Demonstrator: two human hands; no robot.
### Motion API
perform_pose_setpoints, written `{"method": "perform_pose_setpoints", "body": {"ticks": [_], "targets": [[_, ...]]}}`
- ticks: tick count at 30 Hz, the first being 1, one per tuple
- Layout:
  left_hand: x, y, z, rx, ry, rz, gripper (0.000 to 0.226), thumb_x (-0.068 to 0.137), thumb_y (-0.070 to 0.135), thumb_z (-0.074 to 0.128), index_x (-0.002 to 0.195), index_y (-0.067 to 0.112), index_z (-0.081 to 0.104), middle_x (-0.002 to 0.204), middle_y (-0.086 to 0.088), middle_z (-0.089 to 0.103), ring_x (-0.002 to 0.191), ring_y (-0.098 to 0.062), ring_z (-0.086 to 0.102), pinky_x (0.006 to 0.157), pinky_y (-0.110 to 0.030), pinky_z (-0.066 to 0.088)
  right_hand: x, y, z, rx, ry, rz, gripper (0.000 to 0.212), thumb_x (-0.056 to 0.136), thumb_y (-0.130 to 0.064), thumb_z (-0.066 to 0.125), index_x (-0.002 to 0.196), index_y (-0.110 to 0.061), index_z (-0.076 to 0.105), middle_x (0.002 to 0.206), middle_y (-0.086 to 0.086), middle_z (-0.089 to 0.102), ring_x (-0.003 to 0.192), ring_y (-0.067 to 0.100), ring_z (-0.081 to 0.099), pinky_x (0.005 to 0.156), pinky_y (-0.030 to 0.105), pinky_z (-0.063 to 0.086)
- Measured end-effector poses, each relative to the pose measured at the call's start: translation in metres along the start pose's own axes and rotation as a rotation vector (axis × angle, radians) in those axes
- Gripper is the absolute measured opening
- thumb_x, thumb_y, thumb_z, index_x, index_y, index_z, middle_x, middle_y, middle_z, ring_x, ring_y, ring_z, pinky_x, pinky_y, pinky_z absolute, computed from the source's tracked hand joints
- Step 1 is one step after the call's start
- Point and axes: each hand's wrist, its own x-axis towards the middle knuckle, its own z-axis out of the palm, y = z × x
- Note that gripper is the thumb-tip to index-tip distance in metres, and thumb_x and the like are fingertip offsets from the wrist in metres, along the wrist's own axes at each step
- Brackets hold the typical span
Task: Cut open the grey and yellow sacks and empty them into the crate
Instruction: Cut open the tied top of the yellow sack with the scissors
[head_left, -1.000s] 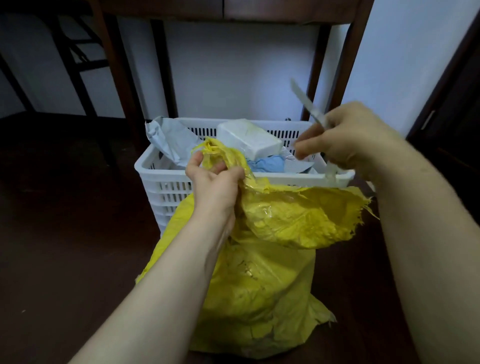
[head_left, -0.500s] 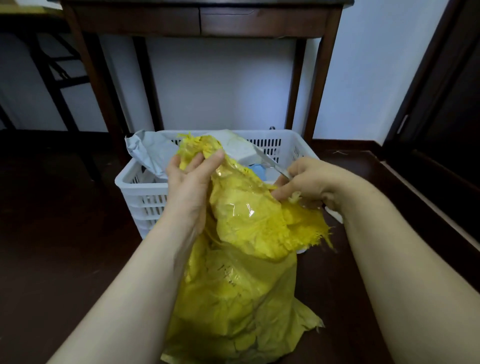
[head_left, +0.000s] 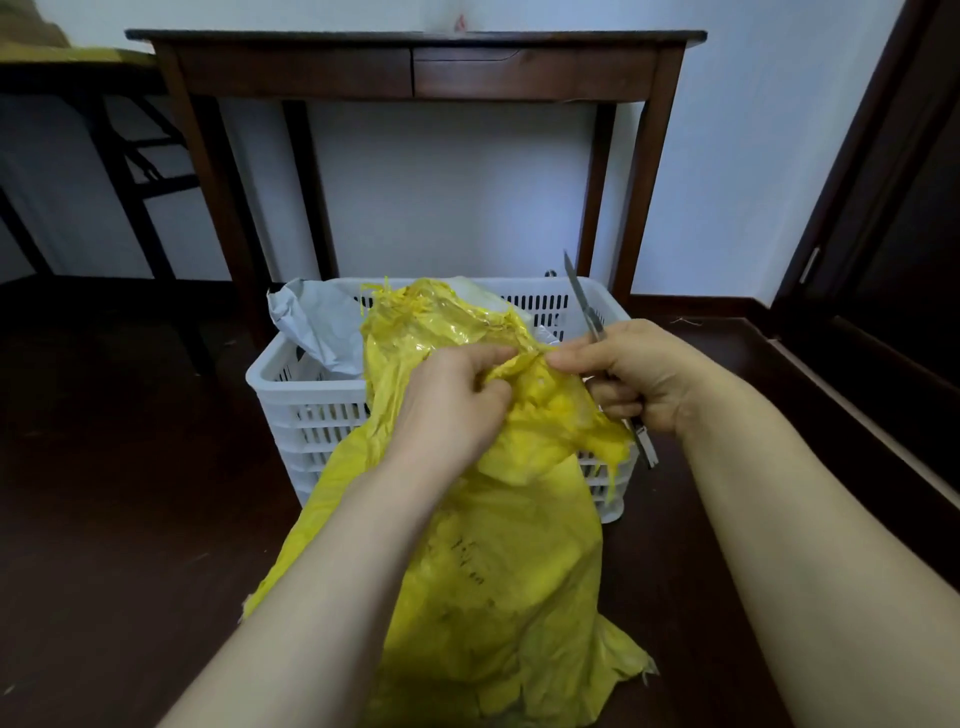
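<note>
Your left hand (head_left: 452, 405) bunches the top of the yellow woven plastic sack (head_left: 493, 571) in curled fingers, and your right hand (head_left: 639, 376) pinches the same fold while gripping a slim silver utility knife (head_left: 584, 301), blade up. The sack stands on the dark floor (head_left: 130, 493), leaning over the near rim of the white slatted plastic crate (head_left: 291, 384), where a crumpled grey sack (head_left: 322, 327) lies at the left.

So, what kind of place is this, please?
Probably a room in a home, perhaps a hallway: a dark wooden console table with drawers stands against a white wall, on a dark floor, with a dark door at the right.
</note>
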Motion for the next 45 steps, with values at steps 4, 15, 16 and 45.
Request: {"method": "perform_pose_setpoints", "body": {"ticks": [4,15,16,45], "targets": [[-0.005,-0.002,-0.006,-0.025,0.091,0.039,0.037,0.082,0.004,0.05,0.105,0.022,0.073,0.106,0.0,0.071,0.106,-0.021,0.062,0.093,-0.034,0.049,-0.002,0.0,0.003,-0.197,0.106,-0.009,0.017,0.078,0.0,0.071,0.073,-0.009,0.058,0.042,-0.003,0.043,0.026,0.004,0.031,0.03,0.013,0.023],[0.008,-0.007,0.006,-0.11,0.128,-0.067,0.036,0.076,0.026,0.075,0.111,0.022,0.07,0.112,-0.001,0.069,0.108,-0.021,0.062,0.094,-0.038,0.048,-0.038,-0.045,-0.011,-0.505,0.021,-0.12,0.025,0.092,-0.027,0.057,0.086,-0.007,0.072,0.053,-0.003,0.054,0.045,0.008,0.042,0.038,0.019,0.034],[0.01,-0.007,0.007,-0.126,0.151,-0.063,0.032,0.079,0.025,0.073,0.111,0.021,0.07,0.111,-0.001,0.07,0.108,-0.021,0.062,0.094,-0.038,0.048,-0.04,-0.044,-0.008,-0.56,0.027,-0.132,0.019,0.09,-0.023,0.062,0.084,-0.008,0.072,0.053,-0.003,0.054,0.046,0.008,0.045,0.038,0.02,0.036],[0.026,-0.025,0.012,-0.202,0.325,0.028,0.011,0.086,0.028,0.068,0.086,0.019,0.073,0.068,0.008,0.062,0.073,-0.017,0.058,0.068,-0.027,0.044,-0.029,-0.03,0.028,-0.834,0.098,-0.116,0.038,0.094,-0.019,0.055,0.064,0.002,0.067,0.037,0.001,0.055,0.035,0.015,0.047,0.046,0.025,0.041]]}}
